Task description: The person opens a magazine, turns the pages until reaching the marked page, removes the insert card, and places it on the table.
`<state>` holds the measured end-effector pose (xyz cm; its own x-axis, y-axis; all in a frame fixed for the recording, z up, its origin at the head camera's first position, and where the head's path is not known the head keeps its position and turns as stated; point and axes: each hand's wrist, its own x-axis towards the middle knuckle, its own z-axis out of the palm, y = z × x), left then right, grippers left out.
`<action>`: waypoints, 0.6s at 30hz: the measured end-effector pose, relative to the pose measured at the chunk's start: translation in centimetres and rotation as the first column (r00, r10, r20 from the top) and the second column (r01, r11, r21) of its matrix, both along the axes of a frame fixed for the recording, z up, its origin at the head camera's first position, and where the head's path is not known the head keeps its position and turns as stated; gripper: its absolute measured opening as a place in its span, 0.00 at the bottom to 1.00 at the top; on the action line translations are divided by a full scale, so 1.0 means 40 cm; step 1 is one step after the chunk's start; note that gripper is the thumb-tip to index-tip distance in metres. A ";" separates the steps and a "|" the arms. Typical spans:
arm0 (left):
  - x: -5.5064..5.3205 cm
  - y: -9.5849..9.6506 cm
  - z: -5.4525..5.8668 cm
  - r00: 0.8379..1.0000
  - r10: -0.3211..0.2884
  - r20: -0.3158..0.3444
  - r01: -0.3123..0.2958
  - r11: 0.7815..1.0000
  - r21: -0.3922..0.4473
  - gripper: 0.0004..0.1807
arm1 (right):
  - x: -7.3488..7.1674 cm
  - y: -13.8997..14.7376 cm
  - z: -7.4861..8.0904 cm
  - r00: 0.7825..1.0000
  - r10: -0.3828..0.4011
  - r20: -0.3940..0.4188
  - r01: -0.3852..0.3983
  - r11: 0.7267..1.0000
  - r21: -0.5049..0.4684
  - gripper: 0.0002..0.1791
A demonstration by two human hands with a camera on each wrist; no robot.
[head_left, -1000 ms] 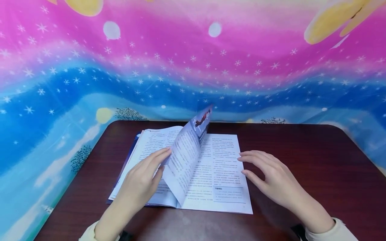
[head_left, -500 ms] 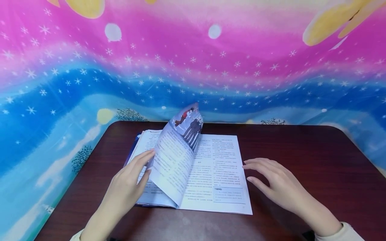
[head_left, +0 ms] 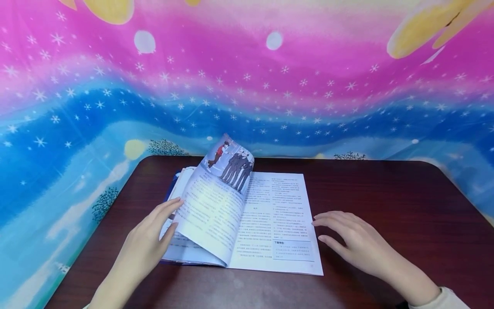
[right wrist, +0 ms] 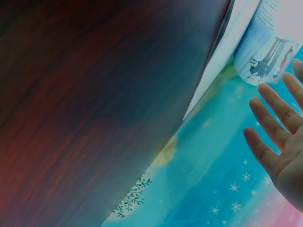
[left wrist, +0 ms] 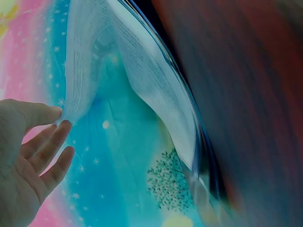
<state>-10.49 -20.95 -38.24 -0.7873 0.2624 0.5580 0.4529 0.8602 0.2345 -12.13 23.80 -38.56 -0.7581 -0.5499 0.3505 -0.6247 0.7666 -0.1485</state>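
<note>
An open magazine [head_left: 287,214] lies on the table, its right page flat and full of printed text. One page [head_left: 214,210] stands raised and curves over to the left, with a picture of several figures at its top. My left hand [head_left: 148,234] pinches the outer edge of that page; in the left wrist view the thumb and fingertips meet at the page's edge. Beside the magazine's right edge is my right hand [head_left: 356,240], fingers loosely bent and holding nothing. The right wrist view shows its fingers [right wrist: 267,120] spread and apart from the page.
The dark wooden table [head_left: 409,197] has rounded far corners. Behind it hangs a pink and blue cloth [head_left: 247,94] with snowflakes. A dark blue cover edge [head_left: 170,189] shows beneath the magazine's left side.
My left hand has moved left and toward me, carrying the page over, so more of its picture shows. My right hand has drawn slightly down and right.
</note>
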 end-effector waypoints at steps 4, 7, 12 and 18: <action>0.007 -0.018 -0.007 1.000 0.018 0.018 -0.018 1.000 0.002 0.37 | -0.001 0.002 -0.005 1.000 0.012 0.012 -0.012 1.000 0.001 0.19; 0.011 -0.032 -0.012 0.999 0.035 0.032 -0.035 0.999 0.002 0.38 | -0.001 0.006 -0.008 0.999 0.024 0.036 -0.024 1.000 0.001 0.20; 0.019 -0.056 -0.019 0.991 0.085 0.101 -0.085 0.996 -0.002 0.36 | -0.004 0.008 -0.013 0.992 0.022 0.124 -0.024 1.000 0.018 0.19; 0.023 -0.077 -0.022 0.959 0.121 0.258 -0.122 0.992 -0.010 0.33 | -0.003 0.008 -0.018 0.971 -0.006 0.241 -0.001 1.000 0.031 0.21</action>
<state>-9.55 -24.04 -39.12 -0.9302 0.1531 0.3336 0.2686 0.9033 0.3345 -12.25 24.13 -39.26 -0.8195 -0.5556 0.1406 -0.5716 0.7744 -0.2712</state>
